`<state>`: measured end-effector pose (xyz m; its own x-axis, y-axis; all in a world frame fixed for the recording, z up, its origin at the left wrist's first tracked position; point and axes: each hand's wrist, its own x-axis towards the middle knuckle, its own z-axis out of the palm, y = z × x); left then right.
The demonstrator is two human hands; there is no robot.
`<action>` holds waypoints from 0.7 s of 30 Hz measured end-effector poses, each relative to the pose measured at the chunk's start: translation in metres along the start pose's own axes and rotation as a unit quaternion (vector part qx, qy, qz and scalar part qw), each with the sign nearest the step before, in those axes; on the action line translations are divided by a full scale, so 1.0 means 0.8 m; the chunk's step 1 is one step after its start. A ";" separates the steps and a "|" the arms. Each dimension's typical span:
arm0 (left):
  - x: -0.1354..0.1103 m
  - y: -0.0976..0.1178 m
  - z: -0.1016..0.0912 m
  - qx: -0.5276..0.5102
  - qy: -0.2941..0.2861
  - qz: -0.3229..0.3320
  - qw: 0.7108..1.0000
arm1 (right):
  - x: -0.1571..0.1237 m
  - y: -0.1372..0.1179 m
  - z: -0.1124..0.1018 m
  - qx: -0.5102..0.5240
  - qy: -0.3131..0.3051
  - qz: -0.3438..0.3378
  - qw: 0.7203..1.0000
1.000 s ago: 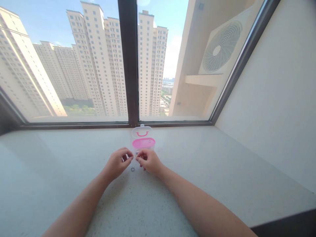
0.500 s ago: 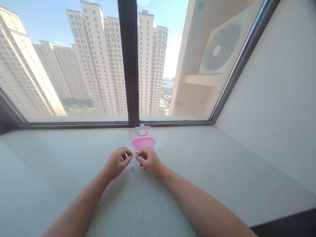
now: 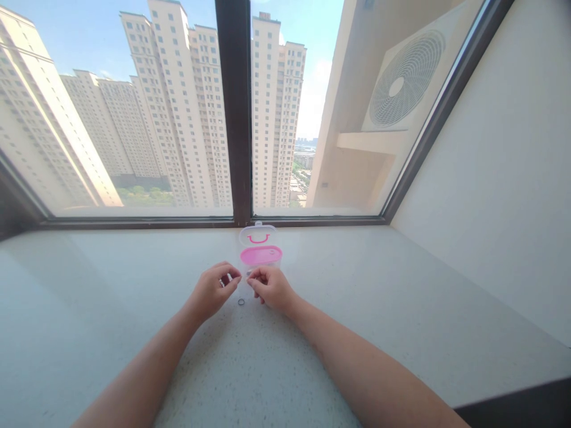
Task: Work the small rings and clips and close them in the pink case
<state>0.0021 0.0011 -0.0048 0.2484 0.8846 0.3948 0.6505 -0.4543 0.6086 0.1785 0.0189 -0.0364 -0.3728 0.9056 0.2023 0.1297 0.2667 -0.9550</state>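
My left hand (image 3: 217, 286) is closed in a pinch, its thumb and forefinger tips together; whatever they hold is too small to make out. Facing it across a small gap, my right hand (image 3: 270, 287) pinches too, and its contents are likewise too small to name. Below and between the two hands, a small metal ring (image 3: 241, 302) lies on the pale speckled sill (image 3: 250, 368). Just behind my fingers stands a clear plastic box with a pink inner tray (image 3: 261, 255). Its clear lid (image 3: 257, 235), with a pink handle, is raised at the back. My right hand hides part of the box front.
A dark window frame (image 3: 242, 148) rises right behind the box, with tall buildings outside. A white wall (image 3: 486, 196) bounds the sill on the right. Beyond the glass sits an air-conditioner unit (image 3: 407, 80).
The whole view has shifted slightly. Both hands keep nearly the same pinched pose in front of the box, and the ring stays on the sill.
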 end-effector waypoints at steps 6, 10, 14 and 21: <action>0.000 0.000 -0.001 0.004 -0.003 -0.001 1.000 | 0.000 0.000 0.000 0.010 0.001 -0.003 1.000; 0.000 0.001 -0.001 0.004 -0.003 0.001 1.000 | 0.001 0.001 0.001 0.007 0.004 0.002 1.000; 0.000 0.000 0.000 0.000 -0.003 0.000 1.000 | 0.000 0.001 0.001 0.005 0.002 0.007 1.000; 0.000 0.000 -0.001 -0.003 -0.005 -0.001 1.000 | 0.000 0.001 0.000 0.006 0.000 -0.006 1.000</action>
<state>0.0020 0.0008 -0.0043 0.2544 0.8862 0.3872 0.6465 -0.4536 0.6134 0.1783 0.0194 -0.0374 -0.3738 0.9024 0.2144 0.1139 0.2741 -0.9549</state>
